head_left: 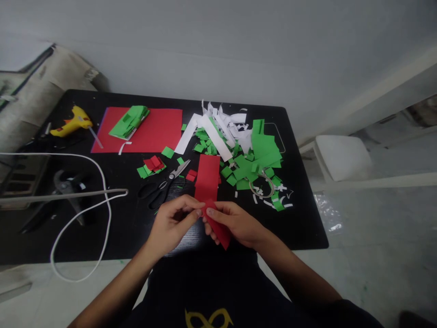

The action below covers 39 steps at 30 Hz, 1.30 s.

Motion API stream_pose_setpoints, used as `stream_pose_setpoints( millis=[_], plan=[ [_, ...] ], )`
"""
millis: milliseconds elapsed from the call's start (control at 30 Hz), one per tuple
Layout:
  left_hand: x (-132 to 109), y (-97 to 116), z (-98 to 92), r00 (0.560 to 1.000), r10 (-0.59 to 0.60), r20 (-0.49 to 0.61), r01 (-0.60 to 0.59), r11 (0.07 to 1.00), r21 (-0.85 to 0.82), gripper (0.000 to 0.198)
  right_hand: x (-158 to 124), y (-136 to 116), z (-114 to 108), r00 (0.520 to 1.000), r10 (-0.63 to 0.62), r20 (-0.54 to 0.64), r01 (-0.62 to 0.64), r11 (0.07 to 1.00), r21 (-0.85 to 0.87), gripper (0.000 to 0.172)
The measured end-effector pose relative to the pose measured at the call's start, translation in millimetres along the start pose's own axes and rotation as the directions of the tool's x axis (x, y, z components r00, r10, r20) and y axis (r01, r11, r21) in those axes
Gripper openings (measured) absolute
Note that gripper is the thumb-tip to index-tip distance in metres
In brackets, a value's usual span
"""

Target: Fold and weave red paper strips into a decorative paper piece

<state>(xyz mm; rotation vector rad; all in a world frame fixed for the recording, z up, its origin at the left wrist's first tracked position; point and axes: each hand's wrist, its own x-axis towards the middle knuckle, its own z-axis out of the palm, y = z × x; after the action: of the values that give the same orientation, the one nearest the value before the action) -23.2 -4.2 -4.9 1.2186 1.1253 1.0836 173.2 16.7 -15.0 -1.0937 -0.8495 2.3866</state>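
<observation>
Near the table's front edge, my right hand [235,223] grips a narrow red paper piece [218,229] with the thumb on top and fingers beneath. The thumb and forefinger of my left hand [175,221] pinch the upper left end of the same piece. Just beyond my hands lies a flat red paper strip [208,175] on the black table. Open-bladed scissors [165,184] with black handles rest to the left of that strip. Small red paper pieces [154,164] lie over green ones behind the scissors.
White paper scraps [218,132] and green paper pieces [262,152] heap up at the back right, near a ring-shaped roll [261,187]. A yellow glue gun [73,123], a red sheet [160,130], folded green paper [129,120], pliers [66,187] and a white cable [105,182] occupy the left.
</observation>
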Motion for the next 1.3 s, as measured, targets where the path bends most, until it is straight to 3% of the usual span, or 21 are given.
stream_pose_setpoints(
  millis=[200,400,600,733,900,1300],
  plan=[
    [-2.3,0.3,-0.5,0.995,-0.008,-0.096,0.012,0.999,0.041,0.012,-1.5,2.6,4.7,0.997,-0.072,-0.015,0.072,0.997,-0.012,0.042],
    [-2.4,5.0,1.7,0.999,-0.051,-0.010,0.051,0.995,0.085,0.011,-5.1,-0.1,10.2,0.975,-0.216,-0.059,0.202,0.961,-0.189,0.037],
    [-3.2,5.4,1.8,0.999,-0.030,-0.018,0.031,0.997,0.069,0.018,-7.5,-1.5,15.1,0.944,-0.320,-0.081,0.274,0.897,-0.345,0.036],
    [-2.2,4.4,1.0,1.000,-0.029,-0.010,0.029,0.998,0.050,0.012,-8.1,1.4,16.4,0.923,-0.374,-0.095,0.306,0.859,-0.410,0.035],
    [-1.7,5.9,0.5,0.999,-0.033,0.012,0.032,0.998,0.052,0.015,-9.2,3.5,16.8,0.908,-0.406,-0.105,0.313,0.822,-0.475,0.031],
    [-3.8,-1.5,2.6,0.996,-0.065,0.054,0.062,0.996,0.062,0.012,-6.7,10.3,13.1,0.906,-0.401,-0.136,0.302,0.837,-0.456,0.030]
  ],
)
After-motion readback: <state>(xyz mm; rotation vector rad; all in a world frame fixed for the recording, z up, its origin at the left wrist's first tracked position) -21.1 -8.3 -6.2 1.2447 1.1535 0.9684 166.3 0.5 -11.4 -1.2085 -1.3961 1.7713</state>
